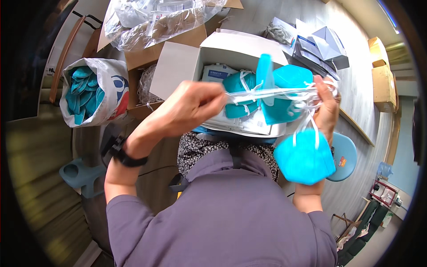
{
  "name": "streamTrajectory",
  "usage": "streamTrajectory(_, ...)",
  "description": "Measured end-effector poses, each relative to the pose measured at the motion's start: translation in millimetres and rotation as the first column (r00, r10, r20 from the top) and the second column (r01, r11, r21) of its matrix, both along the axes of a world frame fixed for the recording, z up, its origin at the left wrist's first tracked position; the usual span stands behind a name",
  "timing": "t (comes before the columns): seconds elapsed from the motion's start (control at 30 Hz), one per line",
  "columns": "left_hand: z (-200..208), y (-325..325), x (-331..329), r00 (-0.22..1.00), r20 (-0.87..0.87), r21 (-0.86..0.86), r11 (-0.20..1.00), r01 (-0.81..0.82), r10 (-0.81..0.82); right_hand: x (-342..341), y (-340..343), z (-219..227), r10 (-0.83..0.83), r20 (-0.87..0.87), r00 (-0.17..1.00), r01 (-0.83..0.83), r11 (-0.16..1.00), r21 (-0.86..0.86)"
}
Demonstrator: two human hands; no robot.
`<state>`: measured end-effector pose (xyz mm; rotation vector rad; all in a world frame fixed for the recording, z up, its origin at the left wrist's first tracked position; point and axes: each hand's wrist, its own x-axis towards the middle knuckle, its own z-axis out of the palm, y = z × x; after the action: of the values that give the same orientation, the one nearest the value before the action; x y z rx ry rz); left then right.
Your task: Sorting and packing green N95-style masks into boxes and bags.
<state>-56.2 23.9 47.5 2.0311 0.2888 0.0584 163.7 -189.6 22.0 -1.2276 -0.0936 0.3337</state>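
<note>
Several turquoise folded face masks (pixel 284 95) hang by tangled white elastic straps (pixel 271 92) above the open white cardboard box (pixel 231 46). Left hand (pixel 193 107) pinches the straps; right hand (pixel 327 104) grips the bunch. Pulling harder could snap them or drop a mask.

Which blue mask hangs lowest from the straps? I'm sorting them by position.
The folded blue mask dangling below the right hand; the other masks sit higher, level with the stretched white straps pulled by the left hand.
</note>
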Motion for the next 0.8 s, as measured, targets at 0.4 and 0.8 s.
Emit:
streamTrajectory(0.4,-100.9,21.8,98.2,0.993,-0.048,0.358,0.93,-0.083,0.107,-7.2,-13.0,-6.4,0.042,-0.023,0.999,-0.038,0.99,0.136)
streamTrajectory(0.8,-137.6,-9.5,89.4,0.913,-0.307,0.534,0.843,-0.067,0.267,-8.1,-14.3,-15.1,0.201,-0.027,0.979,-0.188,0.949,0.252)
